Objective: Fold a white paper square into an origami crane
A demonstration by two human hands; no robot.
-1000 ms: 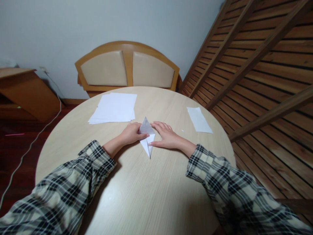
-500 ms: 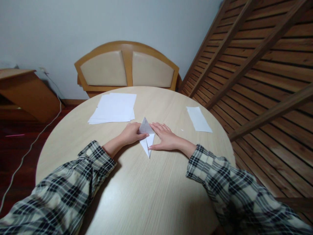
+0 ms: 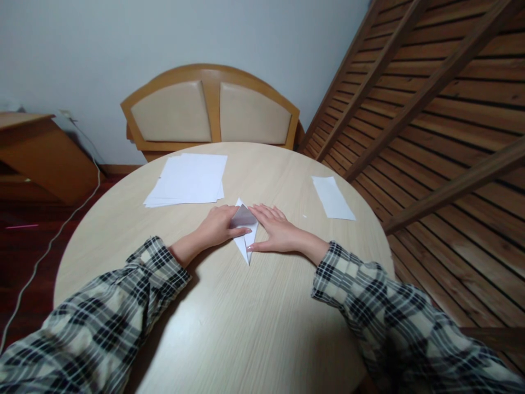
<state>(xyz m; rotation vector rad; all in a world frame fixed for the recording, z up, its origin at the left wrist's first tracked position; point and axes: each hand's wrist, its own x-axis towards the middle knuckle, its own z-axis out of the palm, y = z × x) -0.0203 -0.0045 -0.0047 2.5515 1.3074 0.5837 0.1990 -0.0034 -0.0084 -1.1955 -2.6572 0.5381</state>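
Observation:
A white sheet of paper folded into a narrow kite shape [image 3: 240, 245] lies on the table in front of me, its sharp tip towards me. My left hand [image 3: 217, 223] is closed on its left side, the thumb across an upper flap that stands partly raised. Shade fills the fold beneath that flap. On the right side, my right hand [image 3: 276, 232] rests flat with fingers stretched out and thumb apart. Its fingertips touch the upper right edge, and its thumb presses near the lower tip. The fingers of my left hand are partly hidden behind the paper.
A stack of white paper sheets [image 3: 188, 178] lies at the back left of the round wooden table [image 3: 221, 328]. At the right is a white paper strip [image 3: 333, 198], with a tiny scrap [image 3: 304, 216] nearby. Beyond the table stands a padded headboard [image 3: 211, 106]; slatted wood [image 3: 430, 109] rises at right.
The paper's upper flap has tipped down towards me under my left thumb, and a white point now shows behind it. My right hand has stayed nearly in place. The view has shifted slightly.

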